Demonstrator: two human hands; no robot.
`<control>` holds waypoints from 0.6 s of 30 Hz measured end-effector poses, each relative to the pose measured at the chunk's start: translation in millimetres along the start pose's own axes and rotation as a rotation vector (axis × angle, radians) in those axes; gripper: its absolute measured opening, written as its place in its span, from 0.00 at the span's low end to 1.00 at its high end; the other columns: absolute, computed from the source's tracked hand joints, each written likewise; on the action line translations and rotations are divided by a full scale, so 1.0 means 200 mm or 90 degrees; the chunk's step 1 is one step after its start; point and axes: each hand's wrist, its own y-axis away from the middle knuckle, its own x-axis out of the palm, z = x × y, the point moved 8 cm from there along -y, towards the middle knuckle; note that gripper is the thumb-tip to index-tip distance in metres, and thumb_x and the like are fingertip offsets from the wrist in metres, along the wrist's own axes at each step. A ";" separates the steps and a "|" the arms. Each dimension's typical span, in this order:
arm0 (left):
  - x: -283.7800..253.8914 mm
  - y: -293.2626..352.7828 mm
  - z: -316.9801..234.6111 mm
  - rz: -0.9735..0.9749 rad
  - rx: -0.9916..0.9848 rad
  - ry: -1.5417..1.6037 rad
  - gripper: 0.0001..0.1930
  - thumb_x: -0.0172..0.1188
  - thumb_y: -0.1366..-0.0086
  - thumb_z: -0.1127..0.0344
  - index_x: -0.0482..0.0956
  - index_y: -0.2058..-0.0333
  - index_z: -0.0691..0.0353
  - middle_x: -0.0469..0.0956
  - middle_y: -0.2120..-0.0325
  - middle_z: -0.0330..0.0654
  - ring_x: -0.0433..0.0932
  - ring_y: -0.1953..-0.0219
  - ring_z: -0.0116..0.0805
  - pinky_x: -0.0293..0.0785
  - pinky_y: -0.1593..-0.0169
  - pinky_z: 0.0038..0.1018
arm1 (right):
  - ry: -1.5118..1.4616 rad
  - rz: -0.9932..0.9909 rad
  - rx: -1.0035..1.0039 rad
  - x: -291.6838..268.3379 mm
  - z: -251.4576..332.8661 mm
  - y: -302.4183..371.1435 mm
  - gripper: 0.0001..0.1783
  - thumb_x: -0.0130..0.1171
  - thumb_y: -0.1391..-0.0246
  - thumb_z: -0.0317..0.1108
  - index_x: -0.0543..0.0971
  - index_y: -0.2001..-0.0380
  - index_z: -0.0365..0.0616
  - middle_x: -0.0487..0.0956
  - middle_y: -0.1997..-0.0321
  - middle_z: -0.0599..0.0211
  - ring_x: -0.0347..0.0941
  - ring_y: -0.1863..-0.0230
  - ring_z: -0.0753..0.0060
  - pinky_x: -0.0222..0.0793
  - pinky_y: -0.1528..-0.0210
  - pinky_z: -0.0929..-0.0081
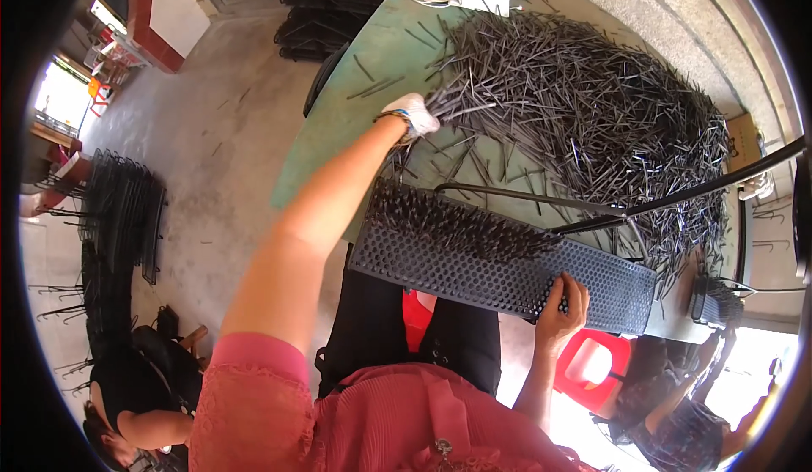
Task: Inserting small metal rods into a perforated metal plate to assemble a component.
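Left grip (pixel 412 117) clenched on a bundle of black pins (pixel 461 104) from the counter (pixel 338 134) pile, right grip (pixel 562 303) holding the perforated board (pixel 507 260) edge; board could tip, spilling pins.

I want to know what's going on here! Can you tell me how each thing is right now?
Left hand: gloved, gripping a bunch of dark pins.
Right hand: bare, holding the perforated tray's near edge.
Perforated tray: partly filled, pins standing in its left part.
Pile of pins: loose, heaped on the green table.
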 end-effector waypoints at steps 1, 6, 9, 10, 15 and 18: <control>-0.02 -0.03 0.04 -0.030 0.037 0.043 0.29 0.66 0.55 0.49 0.80 0.62 0.69 0.80 0.67 0.56 0.80 0.64 0.47 0.74 0.59 0.36 | 0.002 0.000 -0.006 0.00 0.00 0.00 0.06 0.61 0.47 0.23 0.82 0.65 0.36 0.80 0.64 0.58 0.76 0.63 0.60 0.71 0.59 0.67; -0.21 0.07 0.03 -0.109 0.198 0.465 0.19 0.66 0.47 0.68 0.75 0.57 0.66 0.79 0.68 0.43 0.75 0.66 0.32 0.73 0.58 0.28 | 0.044 -0.008 -0.059 -0.02 0.02 0.00 0.06 0.59 0.45 0.22 0.81 0.63 0.33 0.79 0.64 0.59 0.76 0.64 0.64 0.72 0.60 0.72; -0.18 0.12 0.13 -0.233 0.233 0.396 0.19 0.64 0.43 0.73 0.73 0.52 0.64 0.79 0.62 0.36 0.75 0.61 0.28 0.74 0.53 0.24 | 0.039 -0.004 -0.046 -0.01 0.00 0.00 0.06 0.59 0.46 0.21 0.81 0.64 0.33 0.79 0.64 0.59 0.76 0.64 0.65 0.71 0.61 0.72; -0.14 0.11 0.13 -0.253 0.277 0.556 0.17 0.61 0.42 0.70 0.74 0.53 0.63 0.80 0.61 0.39 0.77 0.61 0.30 0.74 0.54 0.26 | 0.054 -0.013 -0.055 -0.01 0.00 0.00 0.06 0.59 0.46 0.21 0.81 0.64 0.33 0.79 0.64 0.59 0.76 0.65 0.65 0.71 0.61 0.72; -0.05 -0.08 0.33 -0.227 0.300 0.738 0.12 0.55 0.34 0.65 0.72 0.54 0.61 0.78 0.61 0.42 0.76 0.58 0.36 0.76 0.52 0.38 | 0.060 -0.007 -0.053 0.00 0.01 0.01 0.06 0.59 0.47 0.21 0.81 0.64 0.34 0.79 0.64 0.60 0.75 0.65 0.65 0.71 0.61 0.72; -0.21 0.20 0.15 -0.407 0.374 0.514 0.19 0.58 0.34 0.53 0.74 0.54 0.62 0.77 0.62 0.44 0.75 0.59 0.39 0.77 0.55 0.41 | 0.066 -0.015 -0.057 0.00 0.00 0.02 0.06 0.60 0.47 0.21 0.81 0.64 0.34 0.79 0.64 0.60 0.75 0.65 0.65 0.72 0.61 0.72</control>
